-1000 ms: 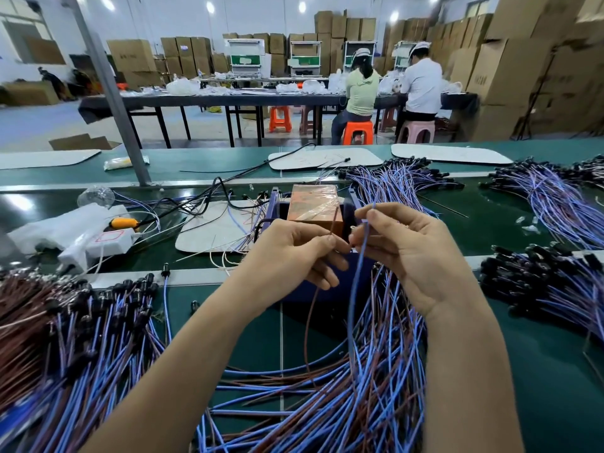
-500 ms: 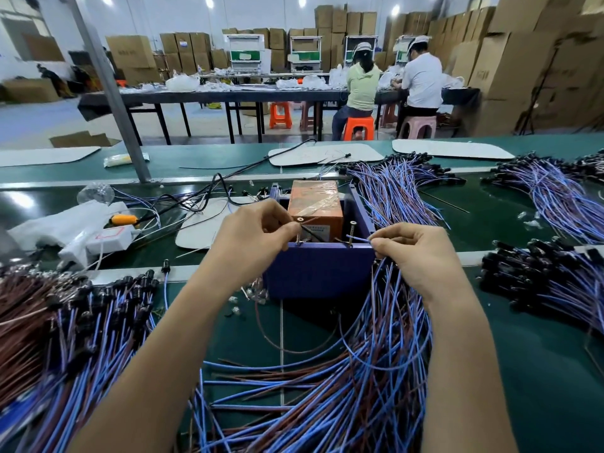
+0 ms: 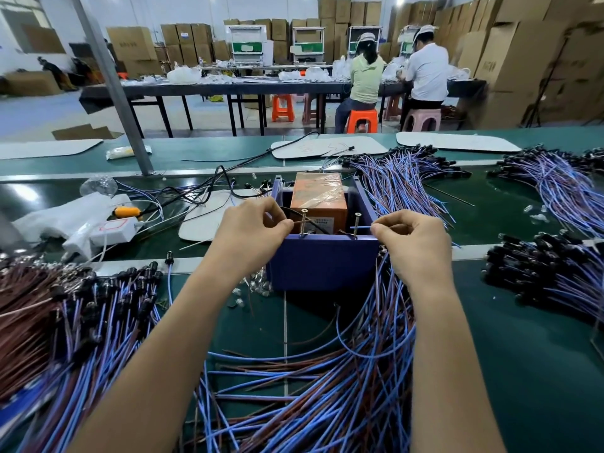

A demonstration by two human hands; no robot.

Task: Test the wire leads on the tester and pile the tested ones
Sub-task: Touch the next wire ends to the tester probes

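Spread apart since a second ago, across the bench [image 3: 523, 354], to the tester [image 3: 323, 256] at frame centre. Pinching a wire lead [image 3: 361, 227] by its ends, brown in left hand [image 3: 251, 233], blue in right hand [image 3: 415, 243], onto two screws [image 3: 304, 220], presumably closing the test circuit.

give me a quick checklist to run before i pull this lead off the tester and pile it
1. Left hand pinches the brown end against the left screw: ok.
2. Right hand pinches the blue end at the right screw: ok, it seems to touch.
3. Pass signal from the tester: cannot tell, no lamp or reading shows.
4. Lead free of the loose wires under the wrists: cannot tell, it runs down into the tangle.
5. Which pile takes tested leads: cannot tell; there is a left bundle and a right bundle.
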